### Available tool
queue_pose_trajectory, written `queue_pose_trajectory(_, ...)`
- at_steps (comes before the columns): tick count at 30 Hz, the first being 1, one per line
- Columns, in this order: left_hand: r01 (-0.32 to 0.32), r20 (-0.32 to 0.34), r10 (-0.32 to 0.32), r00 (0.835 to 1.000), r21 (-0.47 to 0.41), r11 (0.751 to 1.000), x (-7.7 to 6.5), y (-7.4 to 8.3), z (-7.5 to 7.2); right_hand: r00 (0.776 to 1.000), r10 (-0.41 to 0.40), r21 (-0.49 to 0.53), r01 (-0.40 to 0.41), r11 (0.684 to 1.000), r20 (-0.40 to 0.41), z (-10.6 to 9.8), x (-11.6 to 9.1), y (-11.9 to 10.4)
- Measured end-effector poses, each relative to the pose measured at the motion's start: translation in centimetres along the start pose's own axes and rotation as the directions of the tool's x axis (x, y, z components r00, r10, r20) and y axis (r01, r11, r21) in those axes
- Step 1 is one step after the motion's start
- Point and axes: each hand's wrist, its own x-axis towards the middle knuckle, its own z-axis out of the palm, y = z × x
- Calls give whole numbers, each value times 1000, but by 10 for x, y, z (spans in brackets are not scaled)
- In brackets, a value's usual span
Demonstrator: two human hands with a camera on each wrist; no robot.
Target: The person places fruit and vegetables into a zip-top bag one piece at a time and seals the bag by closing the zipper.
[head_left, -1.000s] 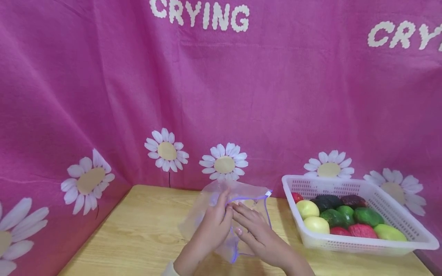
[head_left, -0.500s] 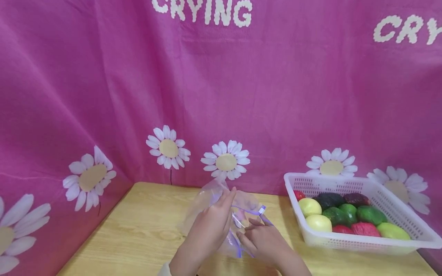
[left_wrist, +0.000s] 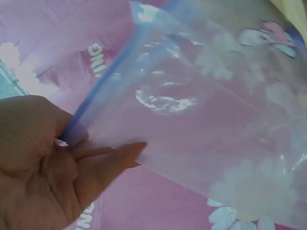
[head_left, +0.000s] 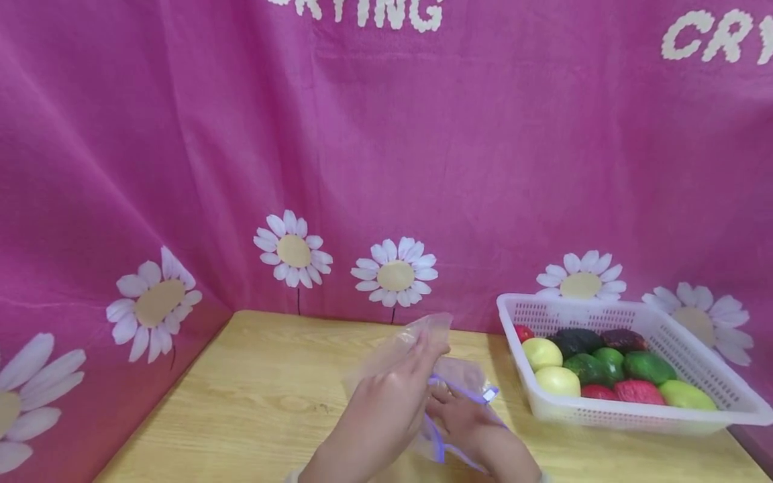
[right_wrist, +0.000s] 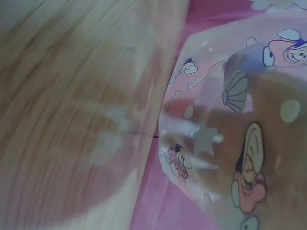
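A clear zip bag (head_left: pixel 398 349) with a blue-purple zip strip (head_left: pixel 436 439) is between the two hands, over the table. My left hand (head_left: pixel 386 406) pinches its zip edge, which runs up from the fingers in the left wrist view, where the film (left_wrist: pixel 192 124) spreads out to the right. A white zip slider (head_left: pixel 490 394) sits at the far corner. My right hand (head_left: pixel 471 422) reaches into the bag's mouth with fingers extended, partly hidden by the left hand. Cartoon figures and shells are printed on the film (right_wrist: pixel 192 110) in the right wrist view.
To the right, a white plastic basket (head_left: pixel 604 416) holds several fruits: yellow ones (head_left: pixel 557 382), dark and green avocado-like ones (head_left: pixel 649 365), red ones (head_left: pixel 640 391) and a yellow-green one (head_left: pixel 686 394). A pink flowered cloth (head_left: pixel 471 168) hangs behind the wooden table (head_left: pixel 260 396).
Both hands and the bag have moved slightly right. From lying beside the left hand, the right hand has worked down into the bag's mouth, which has spread.
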Motion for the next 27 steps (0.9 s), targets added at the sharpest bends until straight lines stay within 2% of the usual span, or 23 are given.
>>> queue_pose_trajectory(1,-8,-26,8,1000,-12,1000,1,-1,1,1000,-13,-9,13,1000,-5,-1,0,-1)
queue_pose_trajectory(4,-48,-140,46,989,-11,999,5,-9,6,988,-102,-20,100,995,-118,-8,-4,-5)
queue_pose_trajectory(5,-64,-185,63,981,2,998,6,-13,8,967,-171,-22,170,985,-190,-11,-3,-7)
queue_pose_trajectory(6,-72,-227,73,971,14,997,7,-17,10,926,-254,-41,253,967,-279,-14,-3,-9)
queue_pose_trajectory(7,-74,-266,78,961,26,997,9,-22,13,867,-330,-62,332,941,-374,-17,-2,-12)
queue_pose_trajectory(8,-68,-308,78,948,44,997,10,-27,15,775,-413,-116,411,904,-479,-21,0,-14)
queue_pose_trajectory(9,-54,-348,69,935,52,997,11,-33,17,669,-475,-182,462,868,-572,-24,1,-18)
queue_pose_trajectory(10,-33,-386,50,921,50,998,12,-38,18,560,-519,-252,486,837,-646,-28,3,-21)
queue_pose_trajectory(11,-13,-420,31,907,46,999,12,-43,19,469,-537,-302,487,819,-701,-30,4,-23)
queue_pose_trajectory(12,12,-450,5,893,37,999,12,-47,19,418,-520,-319,461,828,-745,-33,4,-25)
queue_pose_trajectory(13,35,-476,-17,879,28,999,13,-50,19,393,-478,-308,423,852,-785,-34,4,-27)
queue_pose_trajectory(14,53,-493,-38,869,17,998,13,-52,18,397,-414,-271,369,889,-819,-35,3,-28)
queue_pose_trajectory(15,69,-503,-59,862,2,998,13,-53,17,427,-327,-209,300,931,-843,-35,1,-28)
queue_pose_trajectory(17,92,-500,-92,861,-25,995,14,-53,16,518,-126,-43,169,985,-846,-34,-1,-27)
queue_pose_trajectory(18,100,-494,-105,863,-36,994,14,-53,16,569,-29,50,123,991,-822,-34,-1,-26)
queue_pose_trajectory(20,114,-457,-131,880,-65,991,17,-50,18,655,125,228,73,971,-745,-33,-2,-23)
queue_pose_trajectory(22,128,-408,-152,900,-84,988,20,-47,22,719,204,366,75,927,-664,-34,-1,-20)
queue_pose_trajectory(23,141,-377,-163,912,-86,986,22,-44,24,743,221,425,93,900,-631,-34,-1,-17)
queue_pose_trajectory(25,163,-307,-183,934,-88,983,25,-39,27,773,230,507,135,851,-592,-35,-1,-11)
queue_pose_trajectory(27,187,-243,-199,950,-72,980,29,-34,29,783,236,546,152,824,-576,-36,-1,-4)
